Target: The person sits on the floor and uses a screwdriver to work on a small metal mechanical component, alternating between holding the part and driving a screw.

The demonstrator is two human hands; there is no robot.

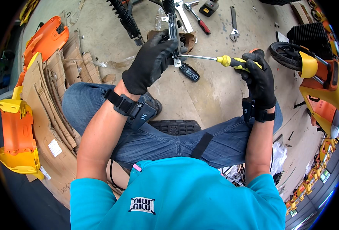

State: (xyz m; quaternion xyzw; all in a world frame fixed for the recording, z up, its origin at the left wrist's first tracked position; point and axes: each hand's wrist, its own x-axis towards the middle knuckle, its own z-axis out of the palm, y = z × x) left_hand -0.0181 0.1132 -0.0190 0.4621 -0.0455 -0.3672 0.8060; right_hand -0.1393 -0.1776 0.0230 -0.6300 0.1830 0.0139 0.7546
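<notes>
My left hand (pixel 148 61), in a black glove, is closed round a long narrow dark part with silver tabs (pixel 173 28), held upright over the floor. In my black-gloved right hand (pixel 260 78) is a screwdriver (pixel 225 60) with a yellow-and-black handle. Its shaft points left, and its tip meets the part's lower end, close to my left fingers. Whether the tip sits in a screw is too small to tell. Just below that end lies a black oval display unit (pixel 189 72) on the floor. A small brown cardboard box (pixel 190 41) stands partly hidden behind the part.
Black coil-spring shock absorbers (pixel 124 19) rise ahead. An adjustable wrench (pixel 234 25), a red-handled ratchet (pixel 204 27) and a cordless tool (pixel 209 7) lie on the far floor. Cardboard sheets (pixel 48 115) and orange-yellow panels (pixel 18 134) are at left; an orange-yellow wheeled vehicle (pixel 319 76) is at right.
</notes>
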